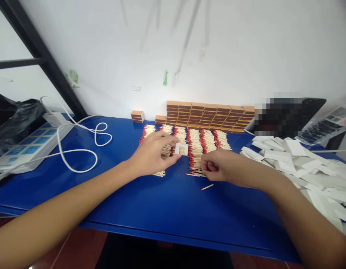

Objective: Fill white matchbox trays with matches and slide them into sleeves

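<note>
My left hand (pixel 153 153) is closed around a small white matchbox tray (pixel 181 149), holding it just above the rows of red-tipped matches (pixel 201 144) laid out on the blue table (pixel 167 205). My right hand (pixel 218 166) is curled in a pinch at the near edge of the match rows, over a few loose matches (pixel 194 174); what its fingers hold is hidden. One single match (pixel 207 187) lies alone in front of that hand.
A wall of stacked brown matchboxes (pixel 209 116) lines the back, with two small stacks (pixel 137 116) to its left. A heap of white box sleeves (pixel 304 164) fills the right side. A power strip (pixel 30 144), white cable (pixel 77 149) and black bag (pixel 13 119) sit at left.
</note>
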The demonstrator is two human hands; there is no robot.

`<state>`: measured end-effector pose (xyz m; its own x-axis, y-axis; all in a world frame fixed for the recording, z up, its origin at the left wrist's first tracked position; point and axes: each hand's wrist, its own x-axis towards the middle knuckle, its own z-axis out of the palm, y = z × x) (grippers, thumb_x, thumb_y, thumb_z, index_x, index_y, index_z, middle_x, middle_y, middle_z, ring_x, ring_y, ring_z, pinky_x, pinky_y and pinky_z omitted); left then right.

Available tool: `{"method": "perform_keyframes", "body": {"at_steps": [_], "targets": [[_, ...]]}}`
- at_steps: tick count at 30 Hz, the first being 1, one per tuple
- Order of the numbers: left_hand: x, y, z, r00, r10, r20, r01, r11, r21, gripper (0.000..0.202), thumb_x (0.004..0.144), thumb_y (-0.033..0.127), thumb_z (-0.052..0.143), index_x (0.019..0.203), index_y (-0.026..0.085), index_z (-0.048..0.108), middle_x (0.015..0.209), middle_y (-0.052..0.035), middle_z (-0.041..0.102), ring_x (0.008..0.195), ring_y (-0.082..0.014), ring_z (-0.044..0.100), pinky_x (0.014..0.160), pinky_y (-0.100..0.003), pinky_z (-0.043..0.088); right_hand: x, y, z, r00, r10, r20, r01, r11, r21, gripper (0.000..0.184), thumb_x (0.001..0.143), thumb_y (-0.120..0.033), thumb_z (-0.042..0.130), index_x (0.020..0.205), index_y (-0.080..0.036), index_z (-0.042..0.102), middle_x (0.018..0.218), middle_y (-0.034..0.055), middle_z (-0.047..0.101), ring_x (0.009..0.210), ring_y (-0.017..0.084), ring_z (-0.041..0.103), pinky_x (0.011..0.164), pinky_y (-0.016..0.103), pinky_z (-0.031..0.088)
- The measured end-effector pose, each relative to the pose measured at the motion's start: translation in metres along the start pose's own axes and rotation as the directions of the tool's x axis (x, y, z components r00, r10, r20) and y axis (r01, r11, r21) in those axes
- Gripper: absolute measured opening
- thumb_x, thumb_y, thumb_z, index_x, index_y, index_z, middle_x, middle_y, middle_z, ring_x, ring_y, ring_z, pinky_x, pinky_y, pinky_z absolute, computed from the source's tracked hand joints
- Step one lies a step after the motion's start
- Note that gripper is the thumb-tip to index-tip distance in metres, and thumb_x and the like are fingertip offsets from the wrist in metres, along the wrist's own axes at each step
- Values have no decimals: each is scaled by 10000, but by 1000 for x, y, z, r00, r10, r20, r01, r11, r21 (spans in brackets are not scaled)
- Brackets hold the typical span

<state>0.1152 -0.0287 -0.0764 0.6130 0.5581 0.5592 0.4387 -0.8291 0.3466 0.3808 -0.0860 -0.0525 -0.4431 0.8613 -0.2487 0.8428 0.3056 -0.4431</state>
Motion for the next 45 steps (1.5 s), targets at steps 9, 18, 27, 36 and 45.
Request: {"method": "perform_keyframes", "body": {"at_steps": [9,18,27,36,45], "targets": [[1,9,-1,1000,-26,4,26,995,-99,291,864,329,781,1119,204,717,988,-41,777,959,-236,715,895,-405,545,-2,-12,-7,931,-33,-364,83,989,124,102,892,-308,623,825,-232,635,635,-42,524,577,124,454,536,247,343],[-1,24,-1,982,-159,102,187,887,-423,288,861,335,788,1115,214,723,1050,-39,798,983,-220,763,881,-352,594,7,-15,5,863,-155,-480,149,988,-52,141,932,-341,621,851,-225,629,623,-39,502,584,129,467,588,259,344],[-2,17,1,972,-194,130,233,840,-490,345,852,360,803,1147,202,720,1071,-55,796,987,-221,773,873,-333,604,3,-17,5,822,-203,-532,181,979,-94,146,1006,-347,587,962,-233,668,601,-53,477,537,122,436,536,263,317],[1,16,0,960,-228,160,278,814,-511,377,830,378,824,1130,177,714,1070,-71,798,951,-221,775,834,-322,596,1,-15,1,816,-201,-541,170,980,-107,133,978,-311,634,880,-224,657,609,-51,514,540,115,455,538,263,335],[0,16,-1,955,-235,181,295,807,-512,378,844,379,811,1153,192,701,1053,-66,800,941,-225,775,829,-334,591,6,-17,10,793,-203,-575,179,979,-98,198,1003,-370,619,877,-227,673,570,-59,471,532,115,447,529,261,314]]}}
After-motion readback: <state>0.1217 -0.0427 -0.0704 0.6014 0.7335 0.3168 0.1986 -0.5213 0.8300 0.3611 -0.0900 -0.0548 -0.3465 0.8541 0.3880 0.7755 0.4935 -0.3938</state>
